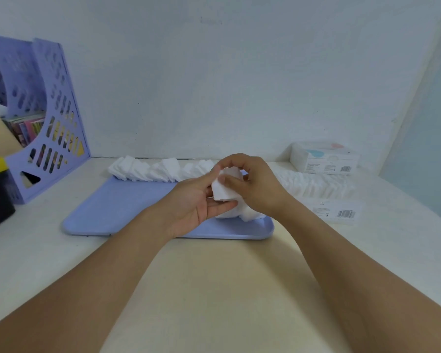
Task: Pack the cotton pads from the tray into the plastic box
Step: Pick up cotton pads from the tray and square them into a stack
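So the big cream desk (214, 289) takes up most of the view, with a lavender tray (127, 210) sitting at about 12 o'clock from the person. A long row of cotton pads (148, 170) runs left to right along the tray's far edge, and there's a smaller loose heap (250, 214) at the tray's near right corner.

Off at 2 o'clock is the clear plastic box (316, 188), already holding a row of pads, long axis running left-right too. Its lid (337, 212) looks to be lying flat just in front of it. A sealed pack of pads (325, 156) sits behind, against the wall. Purple file rack (54, 118) at 10 o'clock.

Both hands meet over the tray's right side. The right hand (260, 189) pinches a small stack of pads (224, 191), fingers curled round it, while the left hand (191, 202) lies flat-ish under it, fingers straight, steadying the bottom.

The stack lies right between the two hands, and the box is to the right of them, so I'd guess the right hand carries it over since it's nearer.
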`<state>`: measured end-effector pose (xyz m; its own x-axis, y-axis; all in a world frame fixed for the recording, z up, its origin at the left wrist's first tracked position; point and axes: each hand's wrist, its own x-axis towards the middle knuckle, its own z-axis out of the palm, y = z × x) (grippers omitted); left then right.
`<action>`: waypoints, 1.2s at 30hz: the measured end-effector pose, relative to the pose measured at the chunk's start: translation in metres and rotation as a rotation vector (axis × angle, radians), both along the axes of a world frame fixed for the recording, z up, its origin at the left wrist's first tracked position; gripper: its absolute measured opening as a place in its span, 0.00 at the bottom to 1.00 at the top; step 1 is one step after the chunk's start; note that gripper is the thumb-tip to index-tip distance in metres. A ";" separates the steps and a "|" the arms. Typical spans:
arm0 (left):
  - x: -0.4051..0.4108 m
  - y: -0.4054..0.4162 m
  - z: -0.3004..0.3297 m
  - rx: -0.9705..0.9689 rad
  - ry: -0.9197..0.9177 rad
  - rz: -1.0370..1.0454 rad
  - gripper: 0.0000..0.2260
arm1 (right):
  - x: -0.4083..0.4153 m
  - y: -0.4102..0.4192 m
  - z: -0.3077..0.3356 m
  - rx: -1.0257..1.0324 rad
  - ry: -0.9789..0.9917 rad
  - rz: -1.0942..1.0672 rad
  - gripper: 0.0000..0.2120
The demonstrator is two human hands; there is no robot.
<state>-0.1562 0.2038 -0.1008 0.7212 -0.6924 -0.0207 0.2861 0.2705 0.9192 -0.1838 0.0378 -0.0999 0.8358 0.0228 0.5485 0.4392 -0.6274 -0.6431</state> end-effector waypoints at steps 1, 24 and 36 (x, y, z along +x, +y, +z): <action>-0.001 -0.001 -0.001 -0.007 -0.028 0.006 0.14 | -0.001 0.004 0.000 0.056 0.027 0.006 0.10; 0.000 -0.005 0.000 -0.065 -0.070 0.046 0.16 | -0.009 0.020 0.010 0.479 0.416 0.127 0.25; 0.017 0.003 -0.003 -0.065 0.185 0.328 0.07 | -0.011 -0.007 0.019 -0.200 0.137 -0.455 0.13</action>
